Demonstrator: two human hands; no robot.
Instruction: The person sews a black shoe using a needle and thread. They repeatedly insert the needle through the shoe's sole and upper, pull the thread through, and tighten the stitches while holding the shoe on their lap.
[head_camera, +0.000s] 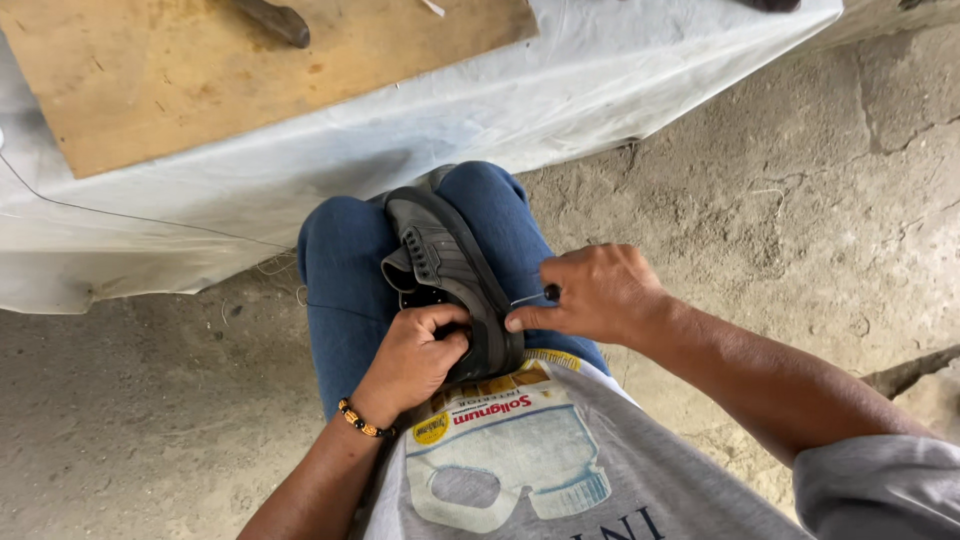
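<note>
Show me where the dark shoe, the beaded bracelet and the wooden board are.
dark shoe (440, 262): head view, on its upper beside the lace eyelets.
beaded bracelet (359, 421): head view, on the beads at the wrist.
wooden board (200, 70): head view, on its bare top.

- Dark grey lace-up shoe (450, 280): uniform grey.
- Denim-covered knees (345, 280): blue.
- Beaded bracelet (360, 420): black and orange, alternating.
- Flat wooden board (240, 70): tan.
- Cloth table cover (600, 80): white.
</note>
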